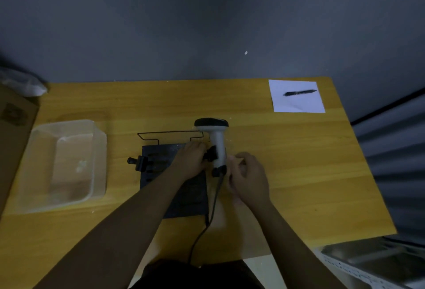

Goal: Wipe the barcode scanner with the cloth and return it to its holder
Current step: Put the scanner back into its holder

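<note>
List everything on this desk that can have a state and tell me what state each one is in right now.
barcode scanner: upright, in the black clip at the holder's right edge
holder: flat on the desk
left hand: on the clip beside the scanner
right hand: loosely curled beside the scanner grip
clear container: open, seemingly empty
pen: lying on the paper
cloth: not visible

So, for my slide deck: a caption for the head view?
Both hands, left and right, at a barcode scanner clamped upright on a wooden table.
</note>
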